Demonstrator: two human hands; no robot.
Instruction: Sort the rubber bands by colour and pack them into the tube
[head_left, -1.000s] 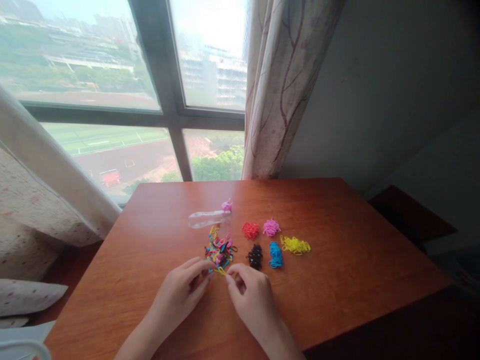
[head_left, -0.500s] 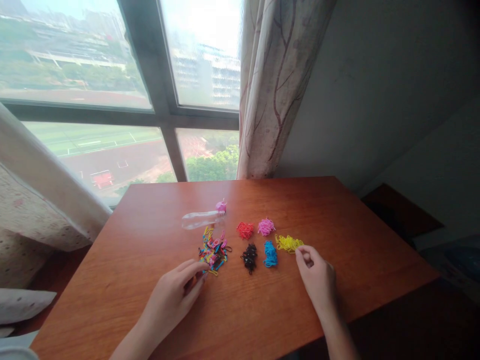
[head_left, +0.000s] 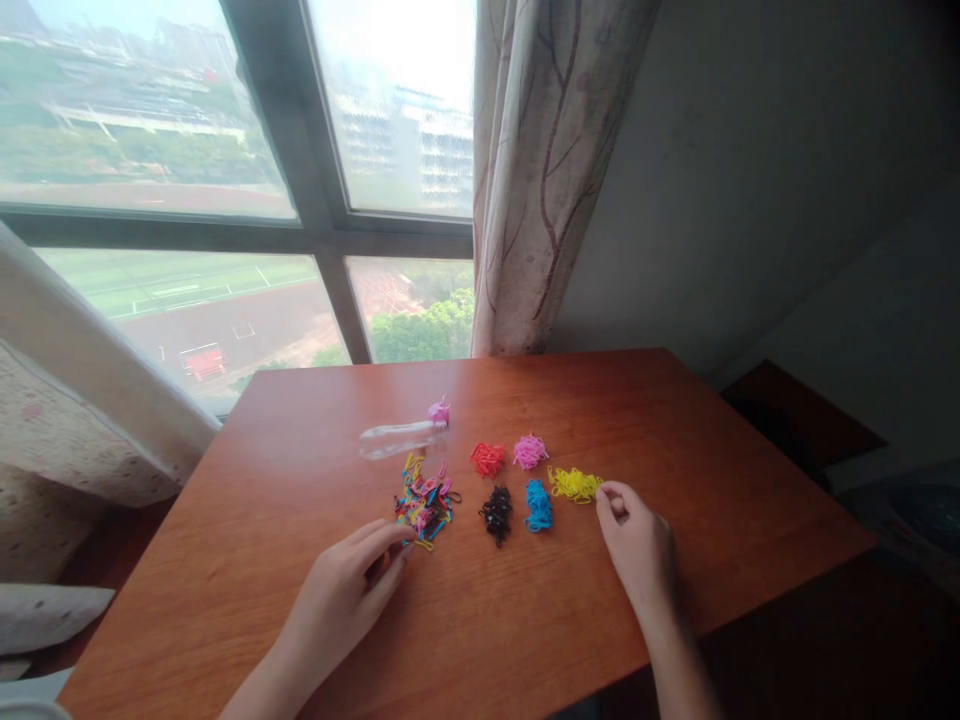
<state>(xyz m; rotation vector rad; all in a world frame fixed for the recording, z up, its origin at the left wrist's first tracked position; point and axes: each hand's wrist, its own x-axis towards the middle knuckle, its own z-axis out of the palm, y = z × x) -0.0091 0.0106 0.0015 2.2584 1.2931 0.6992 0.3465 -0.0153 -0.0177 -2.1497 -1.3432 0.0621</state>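
My left hand [head_left: 350, 570] rests at the near-left edge of a mixed pile of small rubber bands [head_left: 427, 505] in several colours. Its fingers are loosely curved, with a gap between thumb and forefinger, and the tips touch the pile's edge. At the right end of a yellow rubber band pile [head_left: 574, 485], my right hand [head_left: 636, 532] is closed in a pinch; whatever it holds is too small to make out. Between the hands lie a black pile [head_left: 496, 515], a blue pile [head_left: 538, 506], a red pile [head_left: 487, 459] and a pink pile [head_left: 530, 451] of rubber bands.
A clear plastic bag or container [head_left: 397, 440] with a pink top [head_left: 439, 410] lies behind the mixed pile. All of it is on a brown wooden table [head_left: 300, 420]. A window frame [head_left: 322, 230] and curtain [head_left: 525, 200] stand beyond the far edge.
My right hand has drawn slightly away to the right from the yellow pile. My left hand stays at the mixed pile. The view has shifted a little.
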